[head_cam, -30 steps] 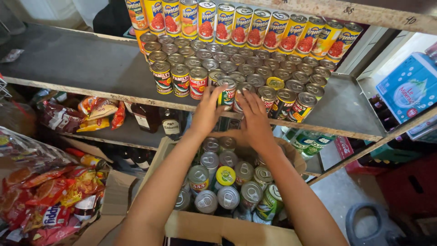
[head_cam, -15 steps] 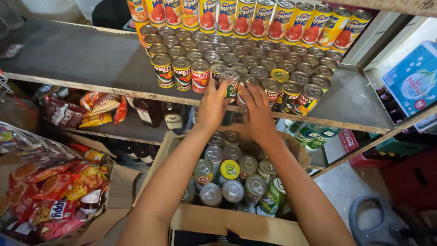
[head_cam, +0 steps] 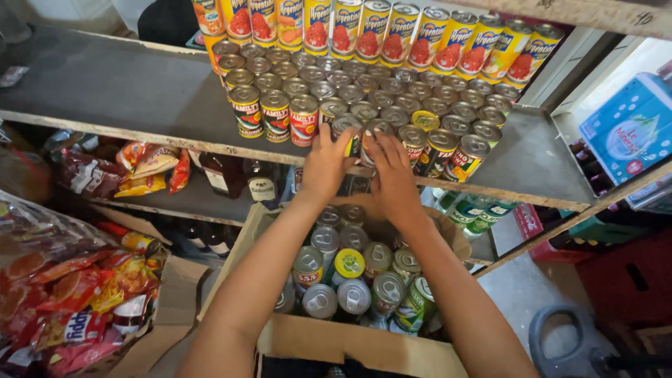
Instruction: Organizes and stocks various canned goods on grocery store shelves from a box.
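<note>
My left hand (head_cam: 323,166) and my right hand (head_cam: 393,173) reach side by side to the front edge of a grey shelf (head_cam: 126,91). Each hand wraps a small tin in the front row: the left on a can (head_cam: 346,127), the right on a can (head_cam: 376,129). Both tins stand upright on the shelf among many more cans (head_cam: 364,98). Below my forearms sits an open cardboard box (head_cam: 336,343) holding several loose cans (head_cam: 350,280).
Tall yellow-labelled cans (head_cam: 378,31) line the back of the shelf. A lower shelf holds snack packets (head_cam: 150,164) and dark bottles (head_cam: 260,183). A box of red snack bags (head_cam: 77,301) stands at the left. A blue carton (head_cam: 626,136) sits at the right.
My hands stay at the shelf's front row, shifting the two tins slightly inward. The view has tilted a little.
</note>
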